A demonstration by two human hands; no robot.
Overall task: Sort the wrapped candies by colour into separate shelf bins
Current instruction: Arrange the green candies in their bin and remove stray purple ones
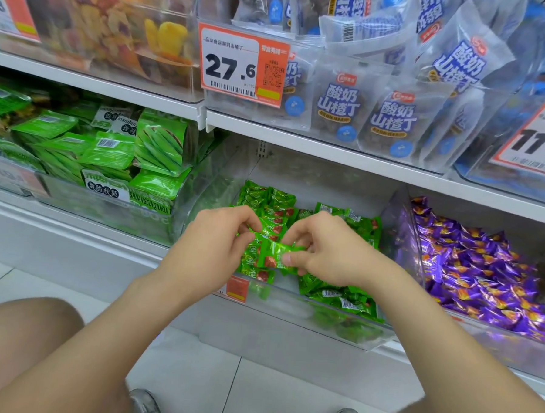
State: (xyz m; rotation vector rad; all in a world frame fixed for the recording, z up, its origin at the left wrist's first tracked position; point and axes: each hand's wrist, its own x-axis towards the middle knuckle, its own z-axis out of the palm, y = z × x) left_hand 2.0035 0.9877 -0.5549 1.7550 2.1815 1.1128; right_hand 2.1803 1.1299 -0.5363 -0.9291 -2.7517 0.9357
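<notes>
One green candy (273, 253) is pinched between the thumb and curled fingers of the right hand (322, 256) and sticks out left of that grip, toward the left hand (219, 238). The left fingers are also curled and closed on a green wrapper (254, 232) just beside it. Under both grips other green candies (352, 223) are piled in the clear bin (290, 314). Purple candies (482, 274) are seen well to the right.

At three o'clock we lose the orange price tag (533, 141) past the frame's edge after "11". Our left forearm (178, 290) hides part of the orange label (238, 289) on the green-candy bin (291, 308); our grey shoes (145, 405) are cropped at six o'clock.
</notes>
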